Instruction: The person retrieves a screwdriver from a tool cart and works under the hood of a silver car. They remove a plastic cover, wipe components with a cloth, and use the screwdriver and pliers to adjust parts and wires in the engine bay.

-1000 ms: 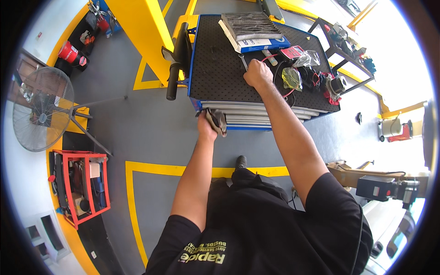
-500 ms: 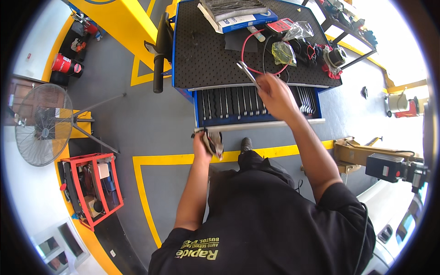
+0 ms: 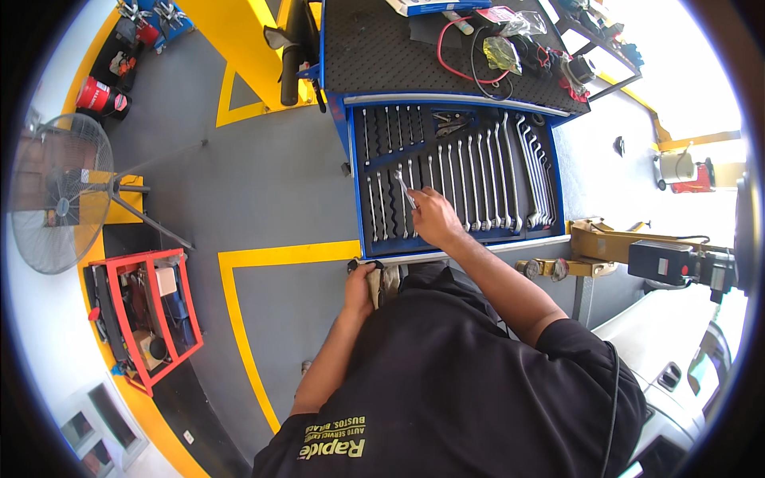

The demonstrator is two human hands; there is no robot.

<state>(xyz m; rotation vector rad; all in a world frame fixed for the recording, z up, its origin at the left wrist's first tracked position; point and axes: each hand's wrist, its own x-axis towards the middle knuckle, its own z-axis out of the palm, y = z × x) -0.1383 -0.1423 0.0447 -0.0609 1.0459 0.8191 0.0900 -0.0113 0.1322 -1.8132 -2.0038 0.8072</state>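
Since the earlier frames, the drawer (image 3: 458, 179) of the blue tool cart (image 3: 339, 95) had been drawn fully into view, and the right hand (image 3: 434, 217) had been brought down from the cart's black top mat (image 3: 382, 56) to the rows of wrenches inside it. The left hand (image 3: 360, 285) had been kept low at the drawer's front edge.

A wrench (image 3: 403, 190) was seen pinched in the fingers of the right hand, its open end raised above the left-centre slots of the foam tray. The left hand was closed around a small dark-and-pale object (image 3: 384, 280), held just below the drawer lip; what the object was could not be told.

The step in hand was judged to be the picking or seating of a single wrench in the drawer; which of the two could not be settled from one frame. The next move was judged to call for the wrench to be kept in line with its slot and clear of the neighbouring wrenches.

Noted nearby: red and black cables (image 3: 470, 56) on the top mat, a standing fan (image 3: 60, 195) and a red crate (image 3: 147, 307) on the grey floor.
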